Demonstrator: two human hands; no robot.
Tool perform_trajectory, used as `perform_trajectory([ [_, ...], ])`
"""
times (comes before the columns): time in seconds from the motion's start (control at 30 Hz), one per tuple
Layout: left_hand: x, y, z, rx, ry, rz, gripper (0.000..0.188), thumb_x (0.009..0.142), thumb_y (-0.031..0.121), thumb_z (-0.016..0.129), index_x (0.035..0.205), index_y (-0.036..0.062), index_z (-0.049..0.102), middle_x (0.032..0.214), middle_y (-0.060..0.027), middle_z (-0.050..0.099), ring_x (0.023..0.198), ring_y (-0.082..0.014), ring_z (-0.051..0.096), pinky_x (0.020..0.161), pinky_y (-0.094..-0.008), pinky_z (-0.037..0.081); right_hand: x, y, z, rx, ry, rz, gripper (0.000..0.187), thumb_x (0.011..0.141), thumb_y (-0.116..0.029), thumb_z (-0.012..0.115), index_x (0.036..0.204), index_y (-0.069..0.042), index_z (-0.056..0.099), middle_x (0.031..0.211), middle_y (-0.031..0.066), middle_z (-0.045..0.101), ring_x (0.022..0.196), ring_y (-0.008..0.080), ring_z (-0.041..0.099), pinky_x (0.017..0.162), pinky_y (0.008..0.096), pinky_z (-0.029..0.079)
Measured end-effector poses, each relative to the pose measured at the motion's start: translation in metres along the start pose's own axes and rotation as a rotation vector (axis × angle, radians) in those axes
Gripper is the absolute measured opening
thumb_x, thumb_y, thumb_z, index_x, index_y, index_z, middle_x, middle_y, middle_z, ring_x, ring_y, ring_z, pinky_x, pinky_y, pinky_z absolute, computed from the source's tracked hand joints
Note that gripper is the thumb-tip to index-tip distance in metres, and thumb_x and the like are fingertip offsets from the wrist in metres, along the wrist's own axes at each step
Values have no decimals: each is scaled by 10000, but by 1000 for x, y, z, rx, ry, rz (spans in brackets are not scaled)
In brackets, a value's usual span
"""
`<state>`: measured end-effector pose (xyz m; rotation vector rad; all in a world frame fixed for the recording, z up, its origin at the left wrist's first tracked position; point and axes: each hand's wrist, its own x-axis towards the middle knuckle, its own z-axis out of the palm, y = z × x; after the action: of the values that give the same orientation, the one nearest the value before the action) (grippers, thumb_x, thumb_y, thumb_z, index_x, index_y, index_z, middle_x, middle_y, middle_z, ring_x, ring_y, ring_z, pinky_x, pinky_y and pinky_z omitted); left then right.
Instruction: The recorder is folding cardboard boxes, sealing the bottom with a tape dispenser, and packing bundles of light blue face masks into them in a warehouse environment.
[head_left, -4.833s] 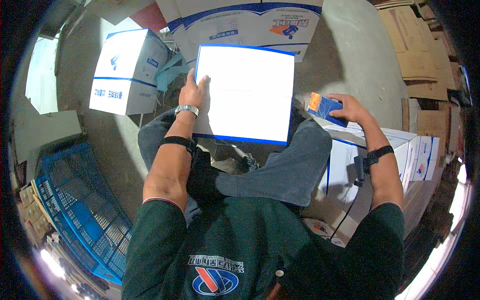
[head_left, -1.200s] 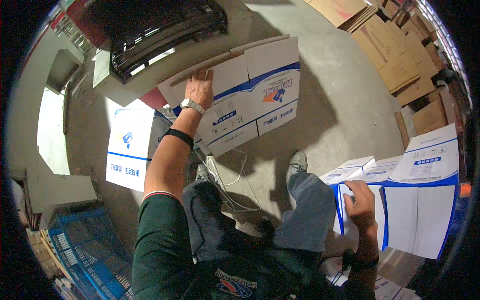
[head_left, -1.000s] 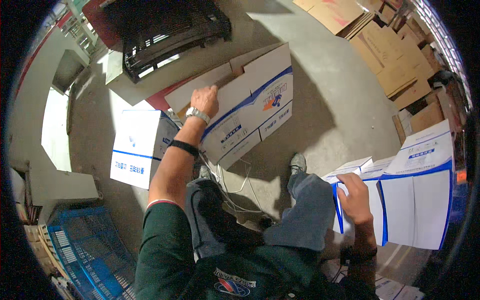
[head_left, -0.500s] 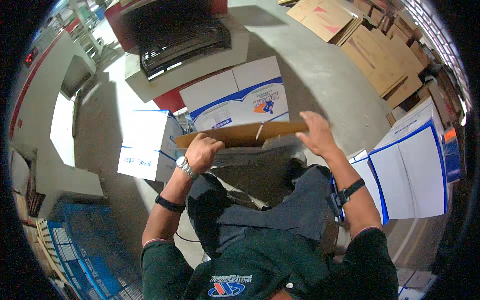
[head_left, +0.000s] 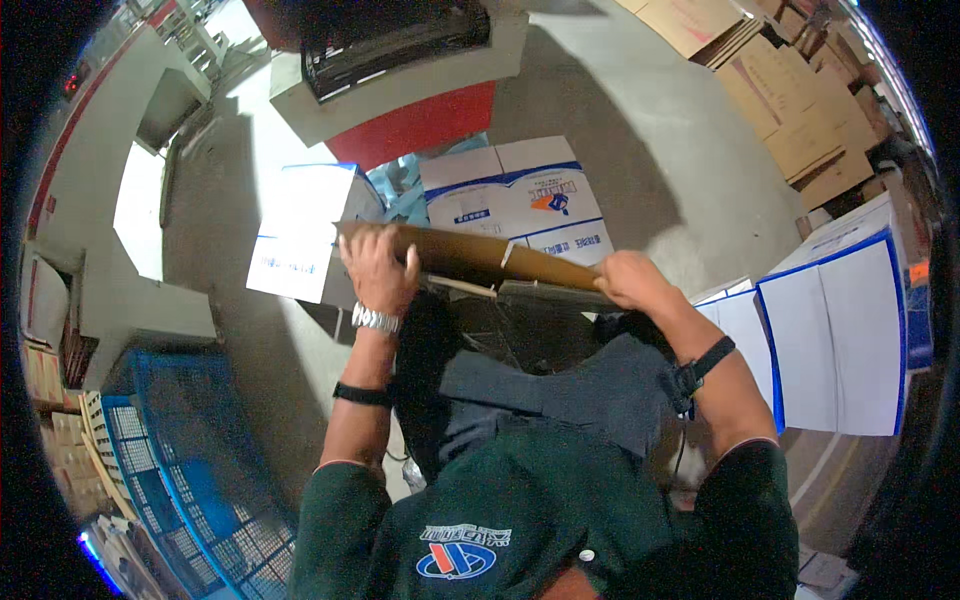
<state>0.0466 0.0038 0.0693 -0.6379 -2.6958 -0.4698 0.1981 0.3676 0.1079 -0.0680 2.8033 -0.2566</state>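
A brown cardboard piece (head_left: 470,254), seen nearly edge-on with a pale strip across its middle, spans the space above my knees. My left hand (head_left: 378,270) grips its left end, fingers over the upper edge and thumb apart from them. At the other end, my right hand (head_left: 636,281) is closed on the corner with curled fingers. Just beyond the cardboard lies a white carton piece (head_left: 515,190) with blue bands and an orange-and-blue print. What is under the cardboard, between my legs, is dark and hard to make out.
A white blue-edged carton (head_left: 300,225) stands at left; larger white cartons (head_left: 835,340) stand at right. Light blue film (head_left: 403,190) lies near the red-based machine (head_left: 410,125). Flat brown cardboard (head_left: 780,100) is stacked far right, and a blue mesh cage (head_left: 190,470) stands lower left.
My right hand has gone from spread fingers to closed on the cardboard's right corner. The cardboard now slopes down to the right, and my left hand has moved nearer its left end. The view has shifted.
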Motion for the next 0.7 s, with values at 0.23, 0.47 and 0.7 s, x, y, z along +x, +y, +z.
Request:
perform_trajectory([
  [0.23, 40, 6, 29, -419, 379, -849, 800, 744, 203, 720, 1427, 38, 337, 1419, -289, 345, 1321, -391, 373, 1083, -471, 329, 14, -17, -11, 70, 106, 18, 275, 841, -278, 629, 870, -12, 692, 823, 242, 659, 823, 419, 640, 746, 515, 510],
  [0.47, 47, -47, 36, -1079, -65, -306, 585, 823, -52, 528, 1383, -5, 365, 1230, -117, 569, 1012, -236, 607, 869, -345, 520, 0, -4, -26, 80, 131, 27, 302, 851, -292, 586, 924, -9, 663, 868, 250, 651, 847, 434, 625, 763, 517, 498],
  [0.7, 87, -8, -20, -1024, -507, -93, 665, 775, -84, 500, 1411, 39, 354, 1251, -114, 544, 1144, -208, 526, 976, -322, 431, 0, 38, -53, 385, 582, 27, 258, 830, -242, 569, 929, -12, 630, 893, 262, 632, 866, 460, 598, 757, 534, 472],
])
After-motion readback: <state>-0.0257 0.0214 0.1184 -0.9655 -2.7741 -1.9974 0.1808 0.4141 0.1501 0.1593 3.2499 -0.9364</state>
